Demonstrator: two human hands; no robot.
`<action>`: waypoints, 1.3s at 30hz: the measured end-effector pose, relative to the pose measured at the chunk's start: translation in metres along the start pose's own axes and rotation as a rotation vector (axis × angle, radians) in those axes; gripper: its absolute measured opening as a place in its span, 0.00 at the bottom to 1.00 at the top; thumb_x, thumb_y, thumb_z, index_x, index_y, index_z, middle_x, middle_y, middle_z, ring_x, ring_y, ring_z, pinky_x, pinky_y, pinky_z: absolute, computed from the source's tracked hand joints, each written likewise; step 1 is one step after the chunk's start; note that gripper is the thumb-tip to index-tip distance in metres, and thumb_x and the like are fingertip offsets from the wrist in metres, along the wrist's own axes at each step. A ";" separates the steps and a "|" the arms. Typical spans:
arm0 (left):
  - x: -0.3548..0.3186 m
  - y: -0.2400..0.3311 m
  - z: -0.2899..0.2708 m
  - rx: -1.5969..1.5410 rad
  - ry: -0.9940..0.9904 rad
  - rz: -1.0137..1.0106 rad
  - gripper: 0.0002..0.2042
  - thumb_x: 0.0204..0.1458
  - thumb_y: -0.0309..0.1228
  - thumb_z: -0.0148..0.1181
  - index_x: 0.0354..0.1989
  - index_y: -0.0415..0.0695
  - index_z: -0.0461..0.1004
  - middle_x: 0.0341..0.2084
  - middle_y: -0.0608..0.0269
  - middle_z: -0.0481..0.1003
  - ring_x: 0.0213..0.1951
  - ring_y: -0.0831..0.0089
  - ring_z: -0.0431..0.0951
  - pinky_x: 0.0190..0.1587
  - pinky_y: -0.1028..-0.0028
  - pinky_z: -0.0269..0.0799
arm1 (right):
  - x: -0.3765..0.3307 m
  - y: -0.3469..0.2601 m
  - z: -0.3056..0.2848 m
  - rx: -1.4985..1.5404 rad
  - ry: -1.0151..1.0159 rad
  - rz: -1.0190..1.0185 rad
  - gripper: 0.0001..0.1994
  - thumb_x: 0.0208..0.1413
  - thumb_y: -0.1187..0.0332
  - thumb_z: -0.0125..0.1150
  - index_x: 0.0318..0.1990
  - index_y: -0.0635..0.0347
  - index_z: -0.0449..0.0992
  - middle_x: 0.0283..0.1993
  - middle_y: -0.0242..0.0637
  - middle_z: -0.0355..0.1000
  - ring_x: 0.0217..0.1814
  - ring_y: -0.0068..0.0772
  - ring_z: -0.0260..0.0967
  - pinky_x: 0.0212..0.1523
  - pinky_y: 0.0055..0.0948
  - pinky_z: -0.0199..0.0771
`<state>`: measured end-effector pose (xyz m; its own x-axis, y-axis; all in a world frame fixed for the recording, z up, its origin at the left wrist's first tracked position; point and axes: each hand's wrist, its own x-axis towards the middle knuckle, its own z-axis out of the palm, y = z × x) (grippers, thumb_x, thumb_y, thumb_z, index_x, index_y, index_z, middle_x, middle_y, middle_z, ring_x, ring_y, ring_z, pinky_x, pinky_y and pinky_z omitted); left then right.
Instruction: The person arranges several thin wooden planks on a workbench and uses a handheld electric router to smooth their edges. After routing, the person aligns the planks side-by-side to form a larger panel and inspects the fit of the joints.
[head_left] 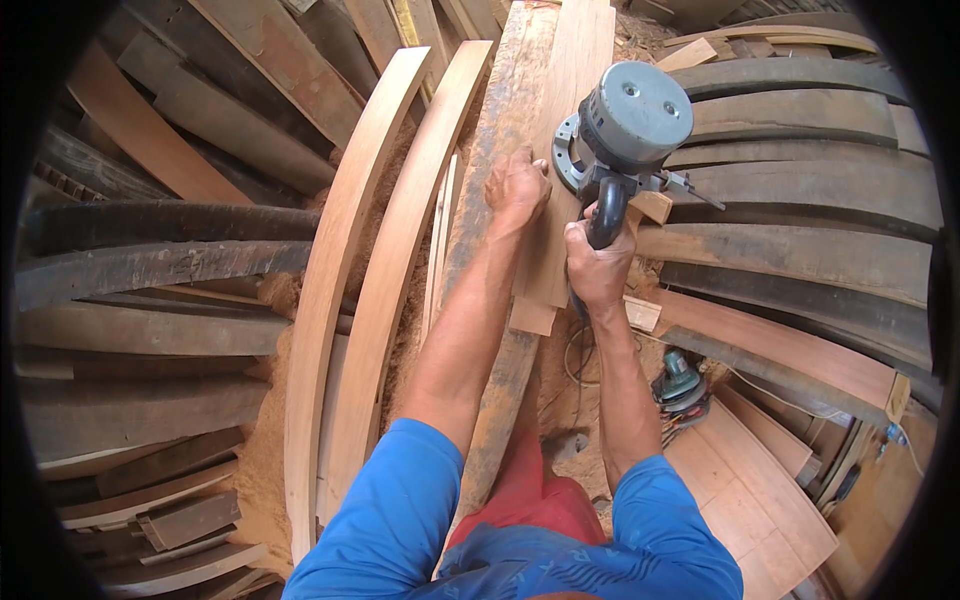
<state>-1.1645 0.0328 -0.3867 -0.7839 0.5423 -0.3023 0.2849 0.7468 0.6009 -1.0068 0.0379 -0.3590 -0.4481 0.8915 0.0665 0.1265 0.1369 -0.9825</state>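
Observation:
My right hand (600,262) is wrapped around the black handle of a router (640,115) with a grey round motor housing. The router's round base sits on a light wooden board (545,245) lying along a worn beam (492,165). To the left of the base, my left hand (518,188) presses down with curled fingers at the board's left edge. Its fingertips are partly hidden. The router's bit is out of sight beneath the tool. A thin metal rod sticks out at the router's right side.
Two curved light planks (350,230) stand left of the beam. Dark curved timbers (160,260) are stacked at left, and more timbers (800,180) at right. A green power tool (682,378) lies at lower right beside wide boards (750,490). Sawdust (265,430) covers the ground; a cord hangs below the router.

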 end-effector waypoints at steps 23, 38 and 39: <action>0.050 0.054 0.042 0.049 0.278 0.009 0.18 0.61 0.37 0.52 0.55 0.40 0.69 0.48 0.40 0.67 0.53 0.45 0.66 0.53 0.51 0.65 | 0.172 0.026 0.019 0.036 0.062 -0.001 0.09 0.47 0.75 0.63 0.37 0.63 0.74 0.28 0.27 0.69 0.29 0.19 0.66 0.35 0.24 0.70; 0.056 0.061 0.038 0.118 0.243 -0.037 0.18 0.63 0.37 0.48 0.56 0.39 0.67 0.46 0.43 0.67 0.51 0.48 0.67 0.54 0.53 0.64 | 0.294 0.041 0.033 0.019 0.053 -0.058 0.06 0.47 0.75 0.63 0.34 0.61 0.74 0.26 0.24 0.68 0.26 0.17 0.65 0.31 0.23 0.68; 0.056 0.062 0.038 0.124 0.248 -0.039 0.18 0.63 0.37 0.48 0.56 0.39 0.67 0.45 0.44 0.67 0.51 0.49 0.67 0.53 0.54 0.64 | 0.302 0.038 0.034 0.031 0.042 -0.039 0.06 0.47 0.75 0.63 0.34 0.61 0.74 0.25 0.24 0.68 0.26 0.17 0.65 0.29 0.23 0.68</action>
<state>-1.1699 0.1242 -0.3951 -0.9025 0.4125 -0.1239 0.3048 0.8150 0.4929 -1.1675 0.2974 -0.3819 -0.4145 0.9032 0.1112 0.0824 0.1590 -0.9838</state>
